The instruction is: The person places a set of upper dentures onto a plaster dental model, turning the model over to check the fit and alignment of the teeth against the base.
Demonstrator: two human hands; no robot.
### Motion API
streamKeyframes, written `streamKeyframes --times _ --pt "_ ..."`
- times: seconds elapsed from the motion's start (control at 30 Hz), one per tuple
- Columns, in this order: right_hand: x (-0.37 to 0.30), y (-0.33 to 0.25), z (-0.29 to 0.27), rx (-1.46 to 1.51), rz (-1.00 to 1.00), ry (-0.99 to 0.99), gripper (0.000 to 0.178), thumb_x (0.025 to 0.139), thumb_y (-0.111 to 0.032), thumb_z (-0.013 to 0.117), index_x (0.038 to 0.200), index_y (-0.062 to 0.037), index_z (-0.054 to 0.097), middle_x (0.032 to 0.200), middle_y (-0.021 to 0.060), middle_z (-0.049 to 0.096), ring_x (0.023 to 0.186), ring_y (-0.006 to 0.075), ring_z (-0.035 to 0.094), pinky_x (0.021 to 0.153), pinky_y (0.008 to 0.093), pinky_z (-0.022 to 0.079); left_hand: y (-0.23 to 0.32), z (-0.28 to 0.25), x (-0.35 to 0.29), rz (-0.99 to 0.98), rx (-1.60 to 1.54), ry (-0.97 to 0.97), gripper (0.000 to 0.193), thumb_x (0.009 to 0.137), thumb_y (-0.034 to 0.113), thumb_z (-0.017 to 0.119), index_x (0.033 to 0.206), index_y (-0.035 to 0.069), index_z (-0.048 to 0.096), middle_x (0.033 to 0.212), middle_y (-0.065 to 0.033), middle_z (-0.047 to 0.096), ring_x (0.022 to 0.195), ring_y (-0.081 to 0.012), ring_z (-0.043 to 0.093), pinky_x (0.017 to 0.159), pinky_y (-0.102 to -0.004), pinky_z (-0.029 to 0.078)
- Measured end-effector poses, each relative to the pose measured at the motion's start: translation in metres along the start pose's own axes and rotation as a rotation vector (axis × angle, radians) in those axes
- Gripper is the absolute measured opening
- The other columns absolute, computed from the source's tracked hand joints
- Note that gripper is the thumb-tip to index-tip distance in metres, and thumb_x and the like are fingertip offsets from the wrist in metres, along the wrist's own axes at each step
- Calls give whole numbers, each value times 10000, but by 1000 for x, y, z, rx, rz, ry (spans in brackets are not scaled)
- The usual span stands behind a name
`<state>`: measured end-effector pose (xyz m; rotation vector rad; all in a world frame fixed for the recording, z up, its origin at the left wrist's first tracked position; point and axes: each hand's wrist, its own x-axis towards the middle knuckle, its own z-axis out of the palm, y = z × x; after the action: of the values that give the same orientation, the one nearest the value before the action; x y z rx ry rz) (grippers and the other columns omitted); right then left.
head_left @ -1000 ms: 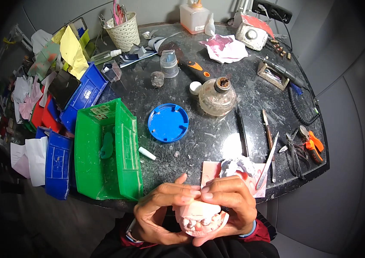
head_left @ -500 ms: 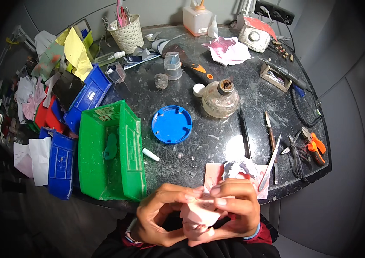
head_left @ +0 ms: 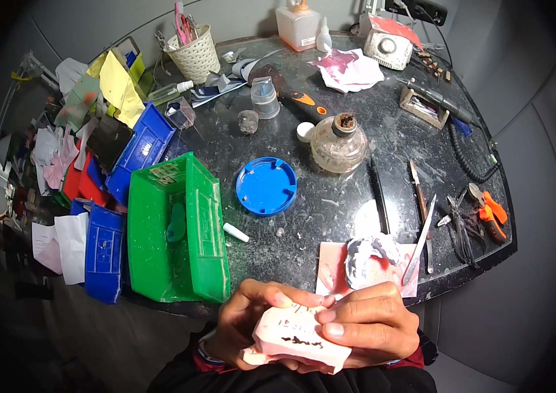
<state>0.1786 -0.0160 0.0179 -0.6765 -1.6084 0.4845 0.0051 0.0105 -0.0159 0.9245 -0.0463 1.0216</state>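
Near the front edge of the bench, both my hands hold a pale pink plaster dental cast above my lap. My left hand grips its left side, fingers curled over the far edge. Opposite it, my right hand presses its fingertips on the flat face, which carries dark handwriting. That flat face is turned up toward me, and part of the cast is hidden behind my fingers. Just beyond my hands, a horseshoe-shaped white and dark dental piece rests on a pink wax sheet.
A green bin stands left, beside blue bins and piled papers. A blue round lid and glass spirit burner occupy the middle. Toward the right lie a metal spatula, a wax knife and orange-handled pliers.
The cast has been turned in my hands, so its written flat face now shows more fully. My right hand has shifted slightly right. The whole view has moved a little.
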Motion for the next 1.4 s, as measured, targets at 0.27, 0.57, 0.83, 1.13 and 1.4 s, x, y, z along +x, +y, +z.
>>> streamKeyframes --times 0.27,0.57,0.83,1.13,1.4 --pt "4 -14 -1 -165 79 34 308 591 -77 803 870 -69 673 830 46 648 692 122 555 607 213 435 1 5 -2 -76 -61 83 503 788 137 647 1162 21 331 1269 -351 335 1178 -419 401 929 -540 398" --pt "2 -8 -6 -79 58 30 305 589 -90 804 867 -75 678 838 53 657 698 114 555 618 210 438 4 6 -5 -171 -59 142 320 850 17 495 1140 51 363 1292 -319 336 1193 -434 375 917 -560 411" --pt "-1 -4 -11 -59 0 31 289 692 -99 702 959 4 662 914 93 641 745 166 581 675 234 469 0 11 0 -178 -166 155 292 864 14 470 1134 37 360 1262 -314 375 1161 -398 432 891 -512 456" --pt "-3 -3 -17 -38 8 25 303 695 -113 701 969 8 656 930 96 637 752 172 581 686 242 470 -5 17 6 -121 68 164 488 770 67 646 1138 24 329 1210 -307 424 1100 -370 496 892 -491 457" --pt "-5 -4 -17 -44 16 27 307 694 -120 703 970 6 656 931 93 638 752 169 580 682 243 474 -10 16 6 -36 85 123 452 787 73 625 1132 30 337 1207 -299 431 1102 -355 500 899 -486 454"
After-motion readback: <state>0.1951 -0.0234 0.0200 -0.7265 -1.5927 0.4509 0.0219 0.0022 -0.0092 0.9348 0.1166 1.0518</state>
